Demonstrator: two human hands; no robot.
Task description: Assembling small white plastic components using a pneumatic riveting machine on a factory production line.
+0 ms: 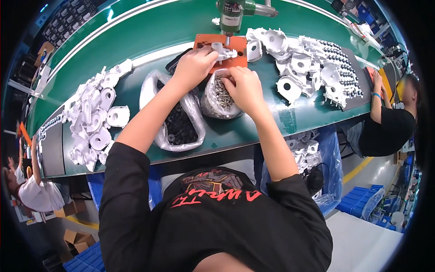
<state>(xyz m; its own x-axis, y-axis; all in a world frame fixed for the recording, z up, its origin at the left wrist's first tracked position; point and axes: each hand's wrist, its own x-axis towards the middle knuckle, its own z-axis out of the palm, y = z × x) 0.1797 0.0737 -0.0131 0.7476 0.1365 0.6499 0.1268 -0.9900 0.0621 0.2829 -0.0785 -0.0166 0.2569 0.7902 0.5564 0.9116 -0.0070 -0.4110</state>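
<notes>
Under the tip of a green machine head [231, 18], a white plastic part [223, 53] sits on an orange base plate [241, 47]. My left hand [195, 67] grips that part from its left side, fingers bent round its edge. Just in front of the plate stands a clear plastic bag [213, 109] filled with small metal screws [221, 93]. My right hand [244, 88] is at the right rim of this bag, its thumb and fingers drawn together over the screws. What the fingertips hold, if anything, is hidden.
Left of the screws is a bag of small black parts [179, 127]. White plastic parts lie heaped at left [93, 113] and at right [301, 65], where rows of dark-tipped pieces [342, 63] line a dark mat. A lined blue bin [328, 167] stands below; other people work at both sides.
</notes>
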